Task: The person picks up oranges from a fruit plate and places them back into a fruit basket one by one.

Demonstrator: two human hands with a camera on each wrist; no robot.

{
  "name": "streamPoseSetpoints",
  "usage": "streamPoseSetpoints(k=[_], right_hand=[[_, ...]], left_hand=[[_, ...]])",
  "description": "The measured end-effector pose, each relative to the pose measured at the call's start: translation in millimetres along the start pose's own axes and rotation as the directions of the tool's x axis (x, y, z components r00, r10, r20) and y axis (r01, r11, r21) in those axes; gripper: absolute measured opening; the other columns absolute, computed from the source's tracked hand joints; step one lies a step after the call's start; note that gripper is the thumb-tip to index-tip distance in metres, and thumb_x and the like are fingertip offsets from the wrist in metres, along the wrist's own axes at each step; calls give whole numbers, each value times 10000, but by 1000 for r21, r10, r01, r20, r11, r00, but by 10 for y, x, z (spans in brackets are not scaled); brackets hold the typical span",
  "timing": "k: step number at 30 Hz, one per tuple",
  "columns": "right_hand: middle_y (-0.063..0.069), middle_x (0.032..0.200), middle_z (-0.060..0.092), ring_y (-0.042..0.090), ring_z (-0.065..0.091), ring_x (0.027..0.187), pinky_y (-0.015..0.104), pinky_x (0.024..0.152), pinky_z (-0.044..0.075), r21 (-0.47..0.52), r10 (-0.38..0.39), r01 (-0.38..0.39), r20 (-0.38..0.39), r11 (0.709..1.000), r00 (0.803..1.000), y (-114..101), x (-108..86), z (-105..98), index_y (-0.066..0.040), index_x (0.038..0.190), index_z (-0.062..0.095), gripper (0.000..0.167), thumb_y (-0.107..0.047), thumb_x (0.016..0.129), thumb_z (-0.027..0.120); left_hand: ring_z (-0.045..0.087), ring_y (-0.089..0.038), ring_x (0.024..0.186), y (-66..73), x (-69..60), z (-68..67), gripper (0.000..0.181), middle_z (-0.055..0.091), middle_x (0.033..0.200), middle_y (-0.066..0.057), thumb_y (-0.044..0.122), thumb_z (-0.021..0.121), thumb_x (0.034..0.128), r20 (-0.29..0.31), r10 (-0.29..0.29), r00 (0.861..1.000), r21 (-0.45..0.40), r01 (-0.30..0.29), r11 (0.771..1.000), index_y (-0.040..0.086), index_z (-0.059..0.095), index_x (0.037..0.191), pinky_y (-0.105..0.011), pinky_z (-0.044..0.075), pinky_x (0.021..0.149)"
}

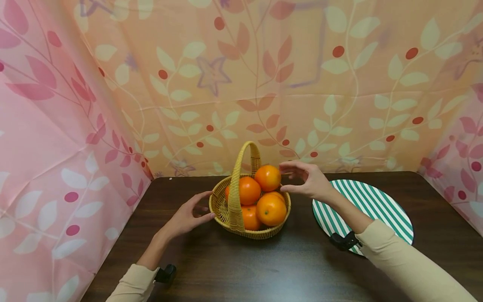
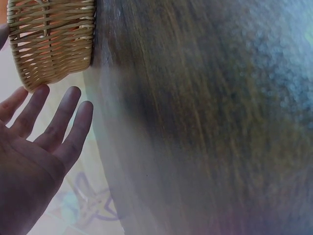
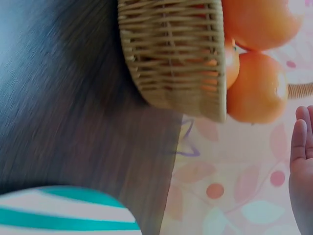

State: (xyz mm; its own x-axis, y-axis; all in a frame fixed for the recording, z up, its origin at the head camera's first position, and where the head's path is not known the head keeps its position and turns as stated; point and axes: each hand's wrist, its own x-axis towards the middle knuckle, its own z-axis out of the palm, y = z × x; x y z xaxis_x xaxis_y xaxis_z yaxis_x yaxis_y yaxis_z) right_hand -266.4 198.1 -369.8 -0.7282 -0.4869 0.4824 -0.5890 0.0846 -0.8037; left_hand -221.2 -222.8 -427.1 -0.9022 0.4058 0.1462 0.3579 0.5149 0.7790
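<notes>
A yellow wicker basket (image 1: 222,207) with an arched handle (image 1: 235,193) stands on the table and holds several oranges (image 1: 271,209). At its left side is my left hand (image 1: 186,218), thumb and fingers spread along the rim. In the left wrist view its fingers (image 2: 57,122) are nearly straight, with the tips at the wicker edge; whether they touch cannot be told. My right hand (image 1: 311,182) hovers at the basket's right side, beside the topmost orange (image 1: 268,178). Its fingers are extended and hold nothing. In the right wrist view this hand (image 3: 303,181) appears apart from the oranges.
A round placemat (image 1: 377,205) with green and white stripes lies on the right of the dark wooden table (image 1: 241,268), partly under the right forearm. Leaf-patterned cloth (image 1: 264,84) hangs behind the table and at both sides.
</notes>
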Motion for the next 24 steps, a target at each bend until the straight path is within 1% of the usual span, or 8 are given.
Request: streamPoseSetpoints(k=[4, 8, 11, 13, 17, 20, 23, 24], right_hand=[[138, 1309, 631, 383, 580, 1186, 294, 927, 514, -20, 10, -11, -16, 1000, 1000, -23, -79, -105, -12, 1324, 631, 556, 10, 813, 851], [103, 1304, 634, 295, 597, 1173, 276, 915, 516, -62, 8, -10, -44, 998, 999, -32, -180, -227, -36, 1311, 645, 545, 43, 809, 842], [99, 1266, 643, 272, 604, 1140, 278, 912, 514, -156, 20, -29, -62, 987, 998, -91, -303, -329, -42, 1308, 647, 541, 52, 810, 837], [67, 1234, 649, 239, 610, 1110, 262, 905, 510, -245, 28, -46, -76, 969, 997, -117, -410, -413, -72, 1301, 656, 536, 26, 810, 847], [-4, 1206, 653, 134, 608, 1063, 196, 880, 491, -418, 22, -61, -98, 906, 995, -105, -650, -588, -150, 1289, 670, 540, -50, 801, 880], [-18, 1174, 662, 144, 615, 1040, 158, 861, 473, -533, -8, -49, -105, 844, 994, -85, -858, -698, -160, 1266, 682, 521, -88, 794, 891], [-1, 1154, 670, 191, 630, 999, 150, 837, 474, -657, -55, -28, -105, 754, 993, -42, -1082, -790, -128, 1237, 698, 513, -89, 768, 902], [9, 1147, 668, 213, 636, 985, 191, 826, 498, -695, -70, -21, -103, 719, 992, -24, -1154, -815, -111, 1224, 701, 508, -81, 758, 903]], left_hand=[[628, -363, 1133, -3, -7, -5, 736, 430, 1523, -127, 284, 791, 922, -1, -6, 1000, 1, 6, 1000, 135, 423, 1542, -374, 569, 859], [630, -359, 1131, -5, -14, -11, 731, 430, 1524, -119, 286, 792, 922, -2, -4, 1000, 7, 4, 1000, 140, 427, 1539, -372, 570, 857], [635, -348, 1125, 4, -21, -9, 729, 426, 1530, -113, 287, 788, 925, -1, 1, 1000, 8, -1, 1000, 138, 426, 1540, -393, 569, 861], [637, -346, 1123, 14, -19, -6, 724, 422, 1534, -118, 278, 785, 929, 1, 8, 1000, 7, -8, 1000, 130, 425, 1540, -421, 567, 867], [637, -361, 1119, 27, -18, 6, 712, 422, 1531, -143, 245, 783, 932, -4, 13, 1000, -1, -13, 1000, 108, 429, 1534, -475, 563, 872], [626, -401, 1127, 37, -20, 21, 695, 418, 1524, -181, 232, 765, 947, -1, 18, 1000, -2, -18, 1000, 76, 425, 1532, -522, 549, 886], [596, -422, 1170, 55, -65, 12, 648, 435, 1499, -211, 258, 712, 988, 3, 39, 999, 38, -39, 999, 44, 421, 1526, -561, 519, 923], [577, -420, 1200, 54, -93, -4, 629, 448, 1488, -209, 275, 694, 1000, -2, 42, 999, 70, -42, 997, 46, 428, 1523, -572, 503, 944]])
